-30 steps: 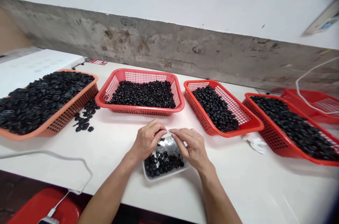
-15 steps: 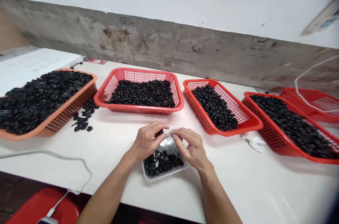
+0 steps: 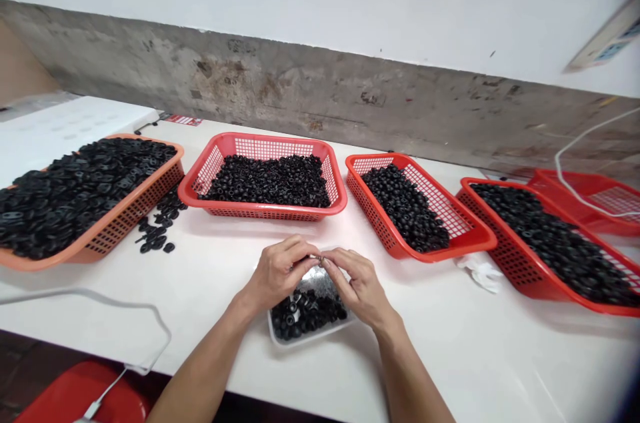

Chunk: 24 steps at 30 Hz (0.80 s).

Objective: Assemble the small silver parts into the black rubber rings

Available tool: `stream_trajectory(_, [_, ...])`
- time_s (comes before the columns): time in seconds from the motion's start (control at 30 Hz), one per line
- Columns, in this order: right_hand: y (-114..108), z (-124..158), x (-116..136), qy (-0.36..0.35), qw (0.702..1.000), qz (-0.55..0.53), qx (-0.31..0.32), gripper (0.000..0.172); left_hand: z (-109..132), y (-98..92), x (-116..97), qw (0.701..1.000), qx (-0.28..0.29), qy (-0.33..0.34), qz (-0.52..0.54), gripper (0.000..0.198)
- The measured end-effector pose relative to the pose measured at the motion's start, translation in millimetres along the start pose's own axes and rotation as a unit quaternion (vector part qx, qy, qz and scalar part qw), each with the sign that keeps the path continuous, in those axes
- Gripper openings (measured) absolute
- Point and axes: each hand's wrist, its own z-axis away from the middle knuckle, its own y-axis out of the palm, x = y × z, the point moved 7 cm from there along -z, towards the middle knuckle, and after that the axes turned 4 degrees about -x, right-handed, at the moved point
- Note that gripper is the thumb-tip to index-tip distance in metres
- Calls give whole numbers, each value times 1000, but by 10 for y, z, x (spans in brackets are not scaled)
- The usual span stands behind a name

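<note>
My left hand [image 3: 281, 271] and my right hand [image 3: 359, 282] meet fingertip to fingertip over a clear plastic tub [image 3: 295, 343]. Both are closed in a pinch. Between the fingertips shows a tiny metallic-looking piece [image 3: 321, 260], too small to name. The left fingers mostly cover a small black part. In the near half of the tub lies a heap of small black round parts [image 3: 313, 313], some with a hole. Small shiny bits [image 3: 320, 282] fill its far half, partly hidden below the hands.
Left stands an orange basket [image 3: 133, 203] of flat black parts, some spilled [image 3: 156, 233] beside it. A red basket [image 3: 263, 211] stands behind the tub; two more red baskets [image 3: 370, 210] [image 3: 520, 263], also holding black parts, stand right. Crumpled white tissue [image 3: 481, 273] and a cable [image 3: 160, 323] lie on the table.
My hands have come together, so their fingertips now meet. The black part seen at my left fingers is now mostly hidden. The view has tilted up slightly.
</note>
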Motion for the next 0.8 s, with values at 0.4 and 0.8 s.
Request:
stream_trajectory(0.4, [9,17,-31,4,1000,12,-9,6,-24,-34,7,1000,-3,-20,22,14])
stream_trajectory(0.8, [-35,5,-16,2,999,-6,-39,8,-21,-8,0,999,5,-24,25,18])
